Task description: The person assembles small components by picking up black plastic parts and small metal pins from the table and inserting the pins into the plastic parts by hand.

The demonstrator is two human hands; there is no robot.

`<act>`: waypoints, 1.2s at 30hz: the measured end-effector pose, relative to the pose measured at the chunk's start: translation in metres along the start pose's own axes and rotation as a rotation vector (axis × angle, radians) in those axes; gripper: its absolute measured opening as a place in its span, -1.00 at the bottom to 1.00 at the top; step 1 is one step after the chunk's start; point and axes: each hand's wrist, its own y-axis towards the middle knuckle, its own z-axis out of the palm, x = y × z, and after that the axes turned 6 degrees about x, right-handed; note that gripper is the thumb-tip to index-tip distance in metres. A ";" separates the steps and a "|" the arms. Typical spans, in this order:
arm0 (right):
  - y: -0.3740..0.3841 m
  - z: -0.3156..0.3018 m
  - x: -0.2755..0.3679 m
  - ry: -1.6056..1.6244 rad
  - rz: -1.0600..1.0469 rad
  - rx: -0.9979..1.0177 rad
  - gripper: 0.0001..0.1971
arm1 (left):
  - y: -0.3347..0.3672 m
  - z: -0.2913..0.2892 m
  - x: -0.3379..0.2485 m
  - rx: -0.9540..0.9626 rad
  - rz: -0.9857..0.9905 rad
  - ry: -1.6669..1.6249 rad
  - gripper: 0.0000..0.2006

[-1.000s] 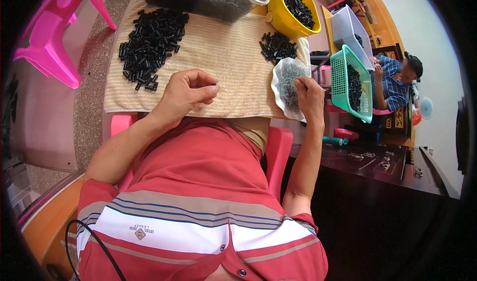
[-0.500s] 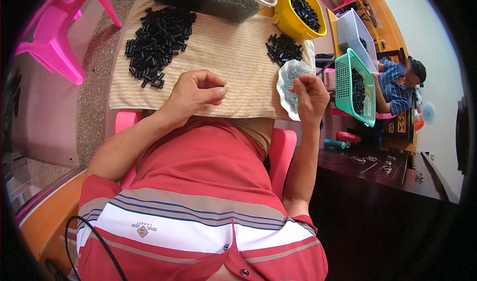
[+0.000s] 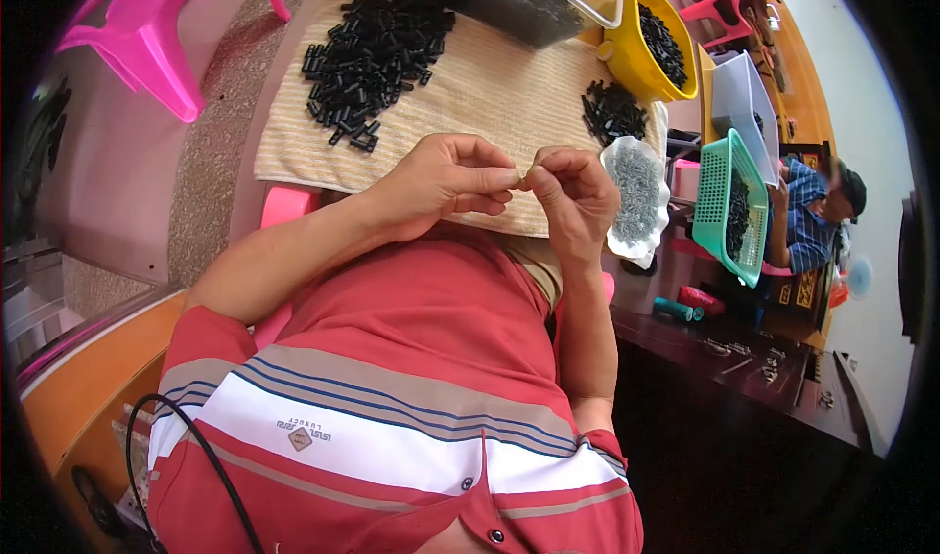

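Note:
My left hand (image 3: 458, 180) and my right hand (image 3: 576, 193) meet over the near edge of the striped cloth (image 3: 490, 94), fingertips almost touching. Each is closed in a pinch; whatever sits between thumb and forefinger is too small to make out. Right beside my right hand, a white scalloped dish (image 3: 657, 223) holds many small, shiny, greyish pieces (image 3: 634, 187). A large pile of short black cylindrical parts (image 3: 377, 59) lies on the cloth to the left. Beyond the dish is a smaller pile of similar black parts (image 3: 614, 111).
At the back stand a clear plastic bin (image 3: 599, 15) and a yellow basket (image 3: 627, 64), both with black parts. To the right, a person in a blue shirt (image 3: 808, 216) sits behind a green basket (image 3: 713, 196) and a white bin (image 3: 732, 94). A pink stool (image 3: 147, 25) stands left.
My right hand has left the dish and come in against my left hand's fingertips. The whole view has shifted, so the table sits further right.

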 end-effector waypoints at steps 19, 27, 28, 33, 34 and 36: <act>-0.002 0.002 -0.004 -0.251 -0.090 0.116 -0.86 | 0.000 -0.010 0.005 0.076 0.004 -0.079 -0.87; 0.000 0.000 -0.006 -0.284 -0.100 0.167 -0.84 | 0.000 -0.010 0.004 0.055 0.023 -0.057 -0.87; 0.000 0.000 -0.006 -0.313 -0.101 0.179 -0.84 | 0.000 -0.010 0.004 0.046 0.022 -0.057 -0.87; 0.000 0.000 -0.008 -0.316 -0.082 0.161 -0.86 | 0.001 -0.011 0.005 0.039 0.024 -0.059 -0.86; 0.000 0.001 -0.008 -0.315 -0.071 0.142 -0.87 | 0.002 -0.011 0.005 0.031 0.044 -0.064 -0.87; -0.002 0.004 -0.009 -0.243 -0.053 0.094 -0.88 | 0.003 -0.010 0.006 0.024 0.064 -0.069 -0.87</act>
